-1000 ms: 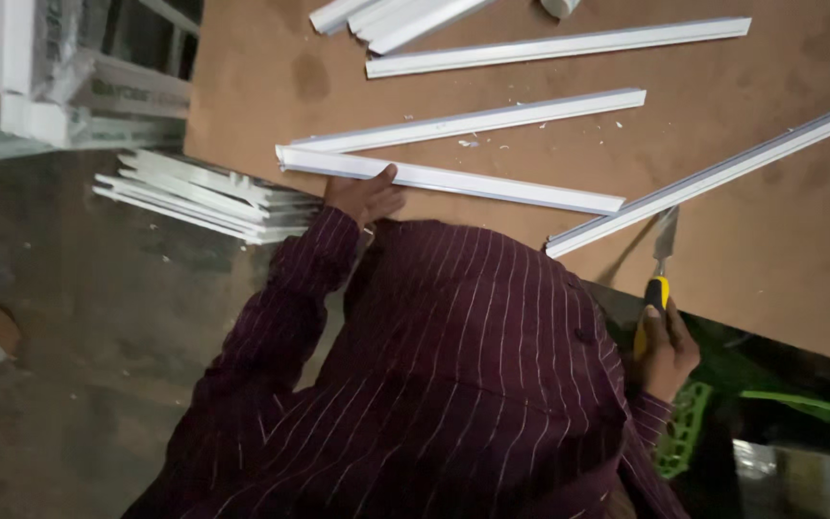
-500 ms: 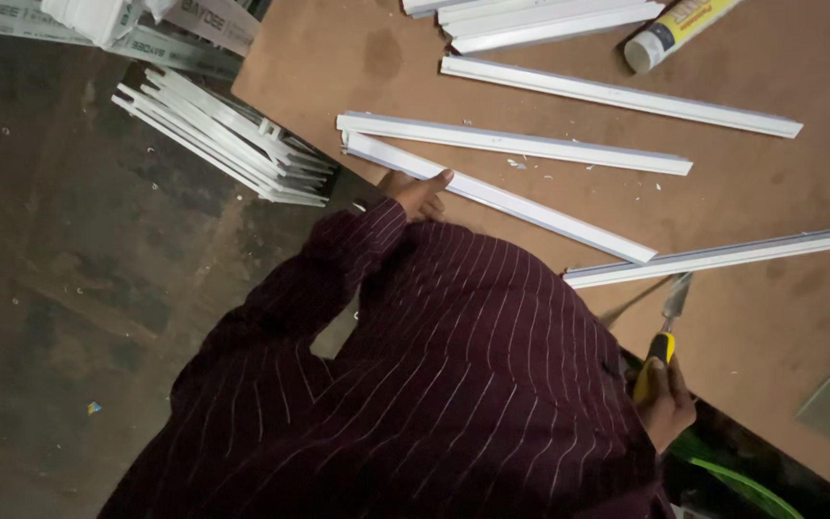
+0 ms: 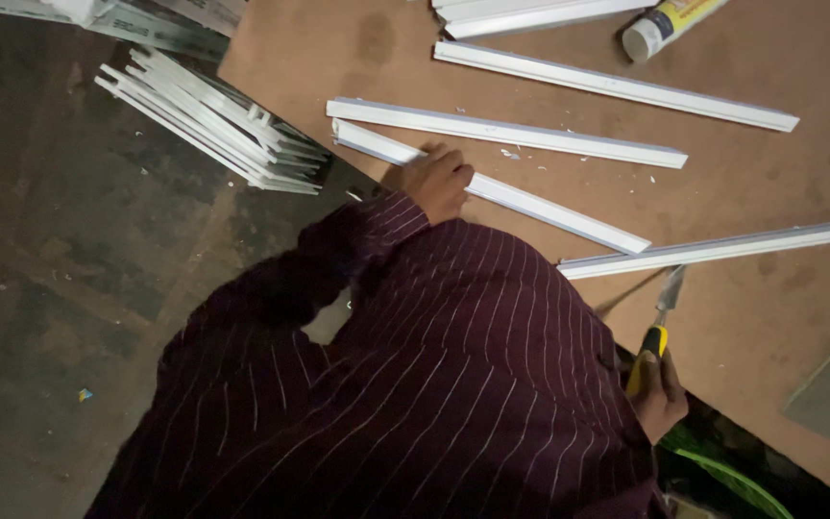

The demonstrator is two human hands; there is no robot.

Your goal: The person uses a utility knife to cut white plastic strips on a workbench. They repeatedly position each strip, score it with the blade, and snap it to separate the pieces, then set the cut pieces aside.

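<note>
Right hand (image 3: pixel 660 394) half behind maroon sleeve (image 3: pixel 492 384); glue tube (image 3: pixel 667 21) cut by top edge.

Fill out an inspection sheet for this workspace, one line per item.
Surface: brown board with white chips.
Job's things: left hand on a white strip; right hand grips a yellow-handled knife.
Clutter: three more loose strips, a tube, a strip bundle at the board's top edge.
Grippers: both hands closed on their things.
Cables: nothing seen.
Surroundings: dark floor, stacked white strips.
</note>
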